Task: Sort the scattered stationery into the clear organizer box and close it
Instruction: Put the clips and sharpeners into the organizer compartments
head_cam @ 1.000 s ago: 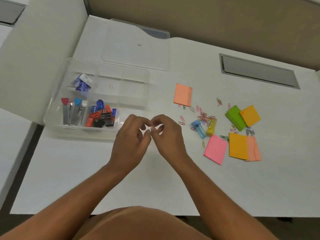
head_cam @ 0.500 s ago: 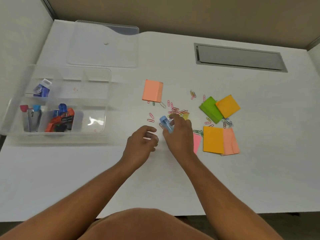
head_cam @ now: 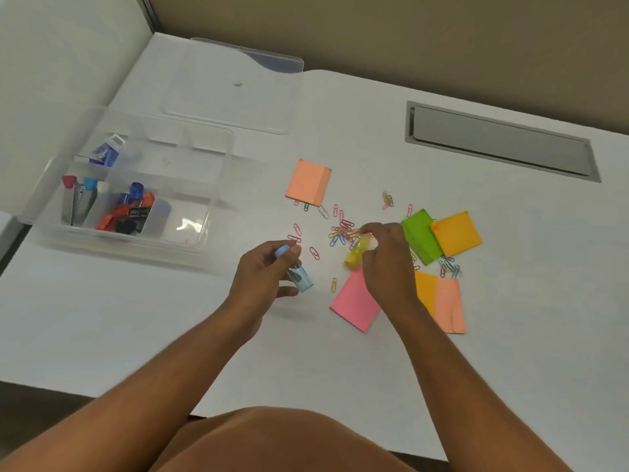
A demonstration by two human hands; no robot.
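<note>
Having passed left [head_cam: 262, 272], blue sharpener [head_cam: 299, 279]; right [head_cam: 386, 257] grips yellow sharpener [head_cam: 355, 253].

Even, bright overhead light, no hard source visible. White desk [head_cam: 340, 352] reads clean, slightly grey toward the near edge. Shadows soft and faint: a pale smudge under the left hand [head_cam: 263, 277], thin one beside the pink sticky-note pad [head_cam: 355, 303]. Small specular glare patch on the clear organizer box [head_cam: 185, 226] floor; lid [head_cam: 235, 86] nearly vanishes against the desk. Overall soft focus, compression mush. Motion blur on the box's left side and its contents. Paper clips [head_cam: 342, 229] smeared, hard to separate. Wide-angle bending at frame edges, desk lines curve.
</note>
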